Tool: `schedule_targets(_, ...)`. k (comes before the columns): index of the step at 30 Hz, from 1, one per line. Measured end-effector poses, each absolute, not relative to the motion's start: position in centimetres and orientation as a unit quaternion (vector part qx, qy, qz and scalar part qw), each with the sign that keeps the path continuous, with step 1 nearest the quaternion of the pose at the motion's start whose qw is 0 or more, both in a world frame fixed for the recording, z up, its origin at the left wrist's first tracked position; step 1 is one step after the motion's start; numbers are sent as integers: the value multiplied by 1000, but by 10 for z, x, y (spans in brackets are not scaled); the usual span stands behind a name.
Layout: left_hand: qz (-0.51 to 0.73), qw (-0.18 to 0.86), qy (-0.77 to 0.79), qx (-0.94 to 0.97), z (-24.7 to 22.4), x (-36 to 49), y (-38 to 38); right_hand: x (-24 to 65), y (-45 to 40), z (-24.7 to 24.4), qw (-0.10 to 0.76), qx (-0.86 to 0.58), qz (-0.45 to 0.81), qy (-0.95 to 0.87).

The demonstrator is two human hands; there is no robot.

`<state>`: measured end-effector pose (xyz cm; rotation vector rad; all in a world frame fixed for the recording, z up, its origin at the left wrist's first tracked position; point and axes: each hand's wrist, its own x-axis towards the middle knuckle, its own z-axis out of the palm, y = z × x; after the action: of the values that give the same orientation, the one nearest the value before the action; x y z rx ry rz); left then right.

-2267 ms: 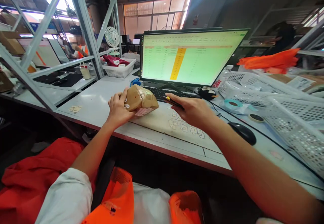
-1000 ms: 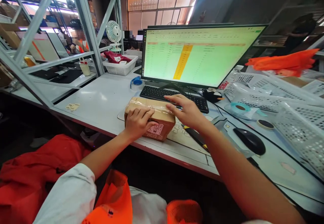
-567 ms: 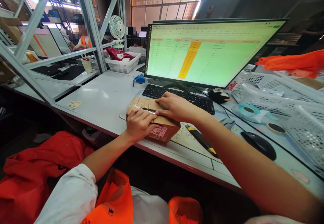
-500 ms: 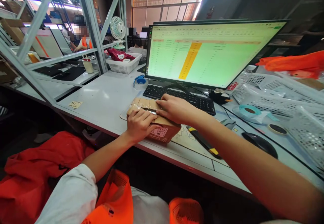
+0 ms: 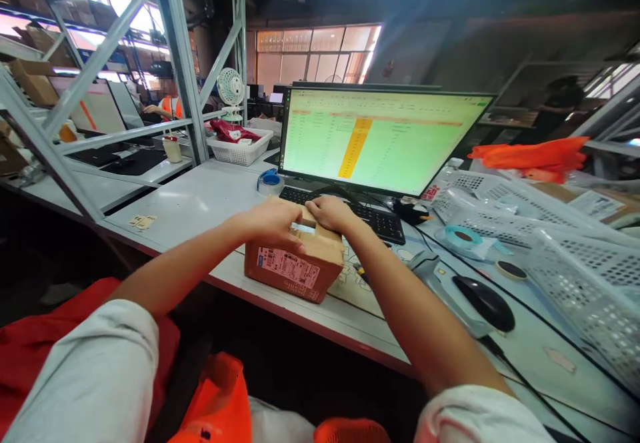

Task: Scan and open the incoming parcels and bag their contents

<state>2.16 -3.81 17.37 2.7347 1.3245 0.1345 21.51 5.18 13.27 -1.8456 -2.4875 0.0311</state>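
A brown cardboard box (image 5: 327, 276) sits at the front edge of the desk, a printed shipping label (image 5: 289, 268) on its near side. Between its top flaps is a gap, with something pale inside that I cannot make out. My left hand (image 5: 277, 221) grips the left part of the top, thumb on the near flap and fingertips partly hidden at the gap. Across the gap, my right hand (image 5: 331, 213) has its fingers curled over the other top flap. A utility knife (image 5: 361, 272) with yellow parts lies right of the box, mostly covered by my right forearm.
Behind the box stand a keyboard (image 5: 377, 221) and a monitor (image 5: 380, 143). A blue tape roll (image 5: 271, 180) lies at the back left. To the right are a scanner-like grey device (image 5: 425, 266), a black mouse (image 5: 484, 301) and white plastic baskets (image 5: 575, 276). A person (image 5: 170, 104) sits beyond the metal frame.
The gap in the box top looks wider, and the box's labelled side shows more. My left hand has gone from lying on the top to gripping by the opening. The camera view has shifted.
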Motion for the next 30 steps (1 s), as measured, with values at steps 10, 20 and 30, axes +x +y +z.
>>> schedule_targets(10,115,-117,429,888,76,16,-144,218,55,120,92,-599,20,-795)
schedule_targets(20,-97,76,417,901,192,17,-20,227,24,125,310,-539,-15,-783)
schedule_targets(30,-90,-94,333,934,167,19,-35,316,-93,50,602,-515,128,-596)
